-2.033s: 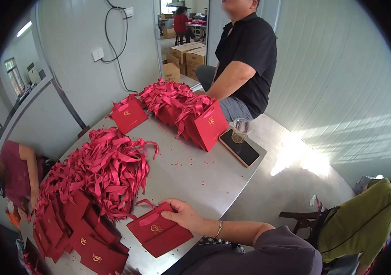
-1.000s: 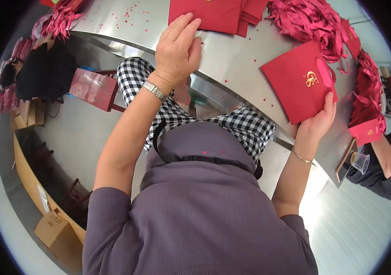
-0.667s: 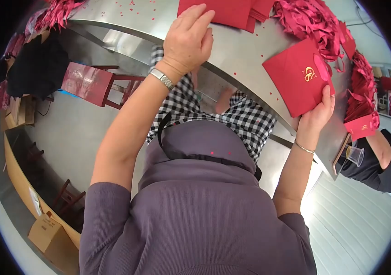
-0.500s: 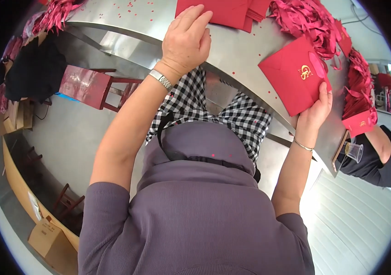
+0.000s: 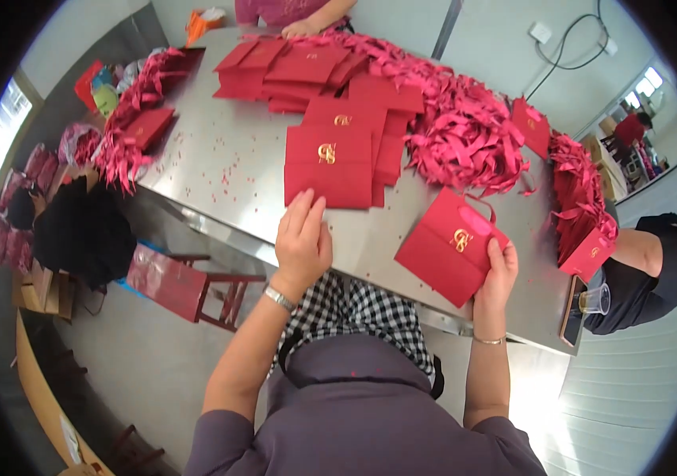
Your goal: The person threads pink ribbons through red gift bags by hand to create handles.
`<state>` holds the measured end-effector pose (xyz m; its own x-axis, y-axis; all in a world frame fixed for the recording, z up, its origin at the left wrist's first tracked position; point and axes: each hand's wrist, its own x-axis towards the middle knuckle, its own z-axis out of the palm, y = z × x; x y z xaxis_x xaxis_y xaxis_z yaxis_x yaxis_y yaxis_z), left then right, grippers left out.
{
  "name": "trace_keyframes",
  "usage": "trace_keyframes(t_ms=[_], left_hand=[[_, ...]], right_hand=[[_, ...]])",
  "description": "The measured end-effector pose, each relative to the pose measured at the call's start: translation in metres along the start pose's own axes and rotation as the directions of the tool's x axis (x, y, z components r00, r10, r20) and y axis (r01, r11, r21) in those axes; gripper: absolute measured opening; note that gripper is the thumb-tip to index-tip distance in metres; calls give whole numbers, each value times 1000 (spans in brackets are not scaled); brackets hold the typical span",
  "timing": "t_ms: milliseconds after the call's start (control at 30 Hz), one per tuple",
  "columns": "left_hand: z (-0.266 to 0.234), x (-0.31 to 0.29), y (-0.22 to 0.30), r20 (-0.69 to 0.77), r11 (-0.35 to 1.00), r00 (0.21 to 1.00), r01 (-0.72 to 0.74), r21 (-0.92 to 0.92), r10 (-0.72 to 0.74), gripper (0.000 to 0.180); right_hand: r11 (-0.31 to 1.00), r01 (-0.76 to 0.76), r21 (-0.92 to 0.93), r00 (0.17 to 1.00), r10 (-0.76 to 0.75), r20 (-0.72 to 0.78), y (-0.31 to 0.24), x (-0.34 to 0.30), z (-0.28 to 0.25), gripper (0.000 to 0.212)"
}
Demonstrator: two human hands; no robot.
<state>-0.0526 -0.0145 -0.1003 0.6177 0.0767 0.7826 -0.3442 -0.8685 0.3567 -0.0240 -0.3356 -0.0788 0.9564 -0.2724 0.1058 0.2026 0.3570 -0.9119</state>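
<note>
A left hand (image 5: 303, 246) is held out over the near edge of a metal table (image 5: 231, 151), its forearm raised from below and its wrist circled by a metal watch (image 5: 280, 298). The palm is turned down and the hand is opened flat, the fingers almost straight and the thumb laid alongside; nothing is gripped, and only the fingertips are set on the lower edge of a flat red bag (image 5: 328, 186) with a gold emblem. How hard it is pressed cannot be told.

To its right, a second red paper bag (image 5: 437, 258) is held in the right hand (image 5: 499, 274), which is closed on the bag's right edge, the thumb laid across the front and the other fingers mostly hidden behind. The bag is tilted beside a ribbon heap (image 5: 469, 139), above the table's near edge; whether it is rested on the metal cannot be told. A thin bracelet (image 5: 489, 340) is worn on the right wrist.

Compared with half a second earlier, the view has been lifted: the stacked red bags (image 5: 306, 63) are now shown far more fully, and a co-worker's hand (image 5: 301, 29) has been brought into frame at the far side. The same holds are kept by both hands, the emblem on the second bag turned upward as before.
</note>
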Motion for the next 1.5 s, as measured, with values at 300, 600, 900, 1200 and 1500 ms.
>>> trace_keyframes(t_ms=[300, 600, 900, 1200, 1500], left_hand=[[-1, 8, -2, 15, 1000, 1000, -3, -18, 4, 34], [-15, 37, 24, 135, 949, 985, 146, -281, -111, 39], [-1, 64, 89, 421, 780, 897, 358, -514, -134, 33], [34, 65, 89, 452, 974, 892, 88, -206, 15, 41], [60, 81, 104, 667, 998, 742, 42, 56, -69, 44]], right_hand=[[1000, -1, 18, 999, 2, -44, -5, 6, 13, 17], [966, 107, -235, 993, -93, 67, -74, 23, 34, 18], [309, 524, -794, 814, 91, 573, -46, -19, 117, 46], [112, 688, -717, 726, -128, 676, 1, 115, 101, 30], [29, 648, -761, 750, 144, 645, -66, 120, 19, 13]])
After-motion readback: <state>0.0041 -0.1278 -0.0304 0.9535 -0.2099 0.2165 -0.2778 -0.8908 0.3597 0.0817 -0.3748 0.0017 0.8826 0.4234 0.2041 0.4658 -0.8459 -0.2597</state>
